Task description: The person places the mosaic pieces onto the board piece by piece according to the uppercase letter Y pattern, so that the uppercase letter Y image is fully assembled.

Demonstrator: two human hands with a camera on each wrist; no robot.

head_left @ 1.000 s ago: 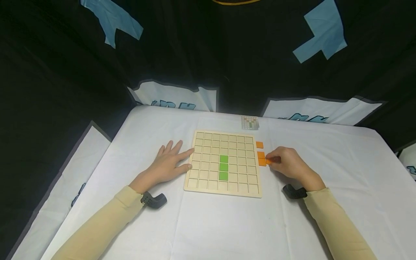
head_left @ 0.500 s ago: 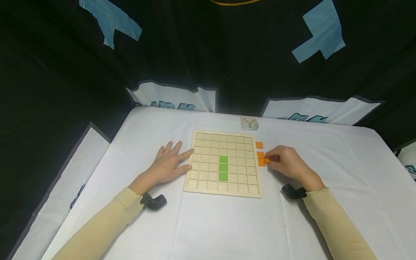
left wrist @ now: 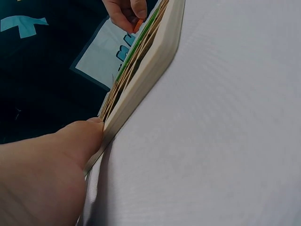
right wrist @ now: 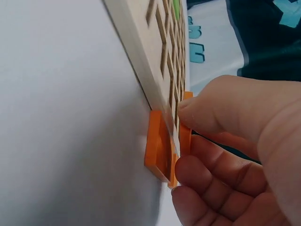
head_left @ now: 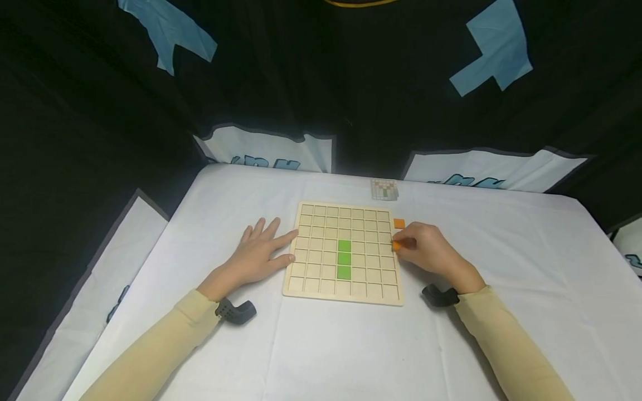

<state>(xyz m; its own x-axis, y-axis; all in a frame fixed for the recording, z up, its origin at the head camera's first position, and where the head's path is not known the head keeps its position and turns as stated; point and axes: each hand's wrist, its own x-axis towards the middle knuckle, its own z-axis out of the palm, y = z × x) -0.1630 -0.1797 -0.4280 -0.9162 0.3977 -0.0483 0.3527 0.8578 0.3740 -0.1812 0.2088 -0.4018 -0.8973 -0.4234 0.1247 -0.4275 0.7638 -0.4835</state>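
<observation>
A light wooden grid board point(head_left: 315, 286) lies flat on the white cloth. Three green tiles point(head_left: 344, 259) fill a column of its cells. My left hand point(head_left: 254, 257) is spread flat at the board's left side, thumb and index finger touching the edge. At the opposite edge, my right hand point(head_left: 426, 249) pinches a square orange tile point(right wrist: 186, 134) between thumb and fingers, raised just over the rim. Below it in the right wrist view, an orange tile point(right wrist: 154, 146) rests beside the board; in the head view the hand hides it.
Another orange tile point(head_left: 398, 223) lies by the board's upper right edge. Beyond the board sits a small printed grid card point(head_left: 384, 190). White cloth covers the table point(head_left: 351, 351), with a dark curtain point(head_left: 321, 83) behind it.
My right hand has lifted the orange tile and carried it left, from beside the other tiles to the board's right edge. The left hand stays put.
</observation>
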